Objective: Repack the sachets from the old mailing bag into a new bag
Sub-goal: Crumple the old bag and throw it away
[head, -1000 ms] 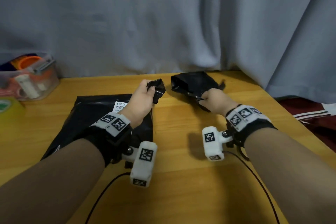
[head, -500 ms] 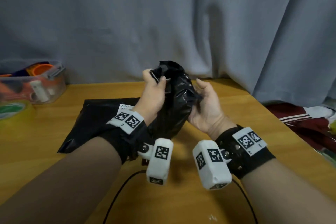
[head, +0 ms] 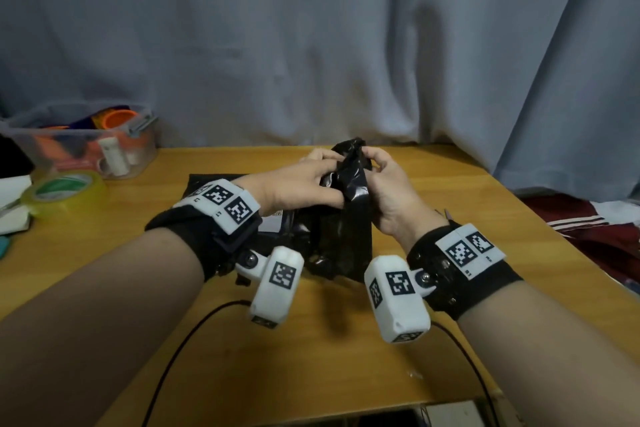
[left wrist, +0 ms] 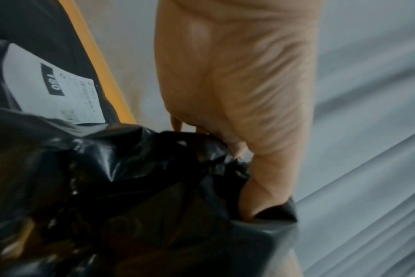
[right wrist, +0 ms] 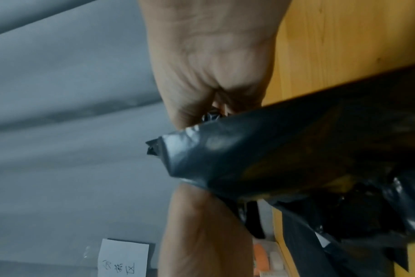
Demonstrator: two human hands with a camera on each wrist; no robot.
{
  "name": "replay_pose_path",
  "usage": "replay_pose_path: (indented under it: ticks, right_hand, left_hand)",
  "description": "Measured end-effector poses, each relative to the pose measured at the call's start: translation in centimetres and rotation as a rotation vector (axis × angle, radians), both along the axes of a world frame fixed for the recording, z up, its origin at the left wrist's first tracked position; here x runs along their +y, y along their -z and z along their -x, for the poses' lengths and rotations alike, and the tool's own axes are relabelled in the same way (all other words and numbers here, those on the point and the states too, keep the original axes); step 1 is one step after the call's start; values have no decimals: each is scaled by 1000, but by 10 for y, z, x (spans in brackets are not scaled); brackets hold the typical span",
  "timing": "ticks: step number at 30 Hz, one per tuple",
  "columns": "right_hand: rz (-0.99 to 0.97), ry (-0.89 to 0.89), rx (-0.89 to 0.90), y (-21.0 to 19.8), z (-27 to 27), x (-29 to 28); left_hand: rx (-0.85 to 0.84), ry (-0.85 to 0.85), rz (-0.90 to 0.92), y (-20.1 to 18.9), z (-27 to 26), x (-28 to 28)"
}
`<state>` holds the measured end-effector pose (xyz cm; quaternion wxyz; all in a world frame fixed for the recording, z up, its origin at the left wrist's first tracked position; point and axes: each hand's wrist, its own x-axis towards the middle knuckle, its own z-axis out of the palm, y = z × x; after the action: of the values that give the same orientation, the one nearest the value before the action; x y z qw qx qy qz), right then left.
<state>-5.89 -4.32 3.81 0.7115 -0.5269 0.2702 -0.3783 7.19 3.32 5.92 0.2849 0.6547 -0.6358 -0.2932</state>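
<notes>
A crumpled black plastic bag [head: 346, 218] stands upright over the middle of the wooden table [head: 433, 184]. Both hands pinch its bunched top. My left hand [head: 311, 180] grips the top from the left, and my right hand [head: 382, 180] grips it from the right. In the left wrist view the thumb [left wrist: 265, 187] presses into the crumpled bag [left wrist: 130, 187]. In the right wrist view the bag [right wrist: 296, 159] is pinched between fingers and thumb. A flat black mailing bag [head: 207, 178] with a white label [left wrist: 52, 86] lies beneath. No sachets show.
A clear plastic box [head: 86, 149] of odds and ends stands at the back left, with a yellow-green tape roll [head: 65, 191] in front of it. A grey curtain hangs behind the table. Red clothing [head: 588, 229] lies beyond the right edge. Black cables trail near the front edge.
The right hand lifted the crumpled bag from the far side of the table. Both hands brought it together and now pinch its top, upright over the flat bag.
</notes>
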Motion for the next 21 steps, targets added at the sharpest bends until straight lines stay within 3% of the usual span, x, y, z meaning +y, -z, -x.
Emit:
replay_pose_path:
  ticks: [3, 5, 7, 9, 11, 14, 18, 21]
  right_hand:
    - [-8, 129, -3, -5, 5, 0]
    - [-51, 237, -65, -8, 13, 0]
    - [-106, 300, -179, -10, 22, 0]
    - [-173, 333, -322, -12, 28, 3]
    - [-149, 386, -335, -12, 28, 8]
    - [7, 396, -213, -2, 22, 17]
    - [430, 346, 129, 19, 23, 11]
    - [610, 221, 394, 20, 26, 7]
  left_hand:
    - [319, -42, 48, -4, 3, 17]
    - [320, -181, 105, -3, 2, 26]
    - [267, -232, 51, 3, 3, 36]
    - [298, -164, -84, 14, 7, 44]
    - [488, -85, -113, 22, 18, 51]
    - [745, -114, 44, 34, 28, 41]
    - [691, -431, 317, 38, 18, 19]
    - [682, -495, 424, 32, 5, 9]
